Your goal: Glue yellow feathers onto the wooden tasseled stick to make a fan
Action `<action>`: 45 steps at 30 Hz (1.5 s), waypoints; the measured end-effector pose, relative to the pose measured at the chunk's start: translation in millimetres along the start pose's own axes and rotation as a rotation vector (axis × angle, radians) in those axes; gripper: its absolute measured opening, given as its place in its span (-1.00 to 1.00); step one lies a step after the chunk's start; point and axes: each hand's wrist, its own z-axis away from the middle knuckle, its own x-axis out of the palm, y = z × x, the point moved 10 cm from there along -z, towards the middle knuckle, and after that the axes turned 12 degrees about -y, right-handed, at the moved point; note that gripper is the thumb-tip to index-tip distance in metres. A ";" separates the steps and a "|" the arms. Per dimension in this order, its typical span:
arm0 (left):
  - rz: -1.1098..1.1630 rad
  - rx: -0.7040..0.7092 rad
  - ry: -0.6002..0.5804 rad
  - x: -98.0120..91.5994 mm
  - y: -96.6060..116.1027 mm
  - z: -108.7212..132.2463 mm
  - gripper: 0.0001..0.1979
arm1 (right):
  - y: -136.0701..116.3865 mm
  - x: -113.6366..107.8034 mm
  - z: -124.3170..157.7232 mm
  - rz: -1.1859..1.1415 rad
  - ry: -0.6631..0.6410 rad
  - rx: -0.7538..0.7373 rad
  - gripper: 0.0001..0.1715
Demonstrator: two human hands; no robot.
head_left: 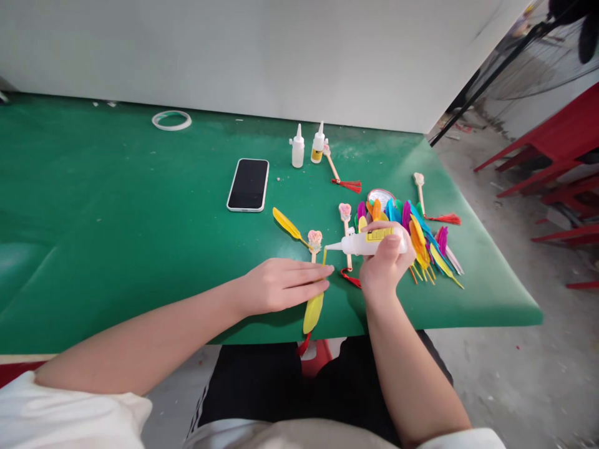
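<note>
My left hand (276, 284) lies across a yellow feather (313, 312), its fingers stretched together and holding it; the thumb is hidden. The feather's quill points away from me, past a small stick with a pink heart-shaped top (315, 239). A second, darker yellow feather (287, 223) has its quill against that top. In my right hand (386, 265) is a white glue bottle (367, 243) with a yellow label, held sideways. Its thin nozzle points left, at the quill's tip. Under the bottle lies another heart-topped stick (345, 215) with a red tassel.
Coloured feathers (421, 243) are heaped at the right beside a round lid (381, 197). Two glue bottles (298, 149) stand at the back, near a tasselled stick (332, 163). Another stick (420, 187) lies far right. A phone (249, 185) and a tape ring (171, 120) are leftward.
</note>
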 end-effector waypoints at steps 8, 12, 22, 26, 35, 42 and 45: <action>-0.007 -0.011 -0.002 0.3 -2.1 0.3 -0.74 | -13.2 5.4 -1.4 0.067 -0.039 -0.081 -0.47; -0.005 -0.004 -0.006 0.5 -1.4 -0.5 -0.75 | -15.9 7.8 -0.5 0.079 -0.060 -0.097 -0.46; 0.018 -0.007 0.007 1.0 -2.7 2.1 -0.72 | 3.0 1.2 3.1 0.014 -0.009 0.017 -0.49; 0.036 -0.011 0.010 1.8 -3.5 3.9 -0.70 | 3.0 0.6 3.0 0.002 0.000 0.024 -0.45; 0.034 -0.016 0.029 -2.3 -4.1 3.6 -0.71 | 8.2 4.9 2.4 -0.018 -0.042 0.109 -0.37; 0.055 -0.004 0.024 -2.7 -2.9 3.6 -0.71 | 12.9 2.6 1.7 -0.081 -0.029 0.104 -0.36; 0.052 -0.004 0.025 -2.9 -2.8 3.6 -0.71 | 14.8 2.7 1.3 -0.074 -0.037 0.117 -0.33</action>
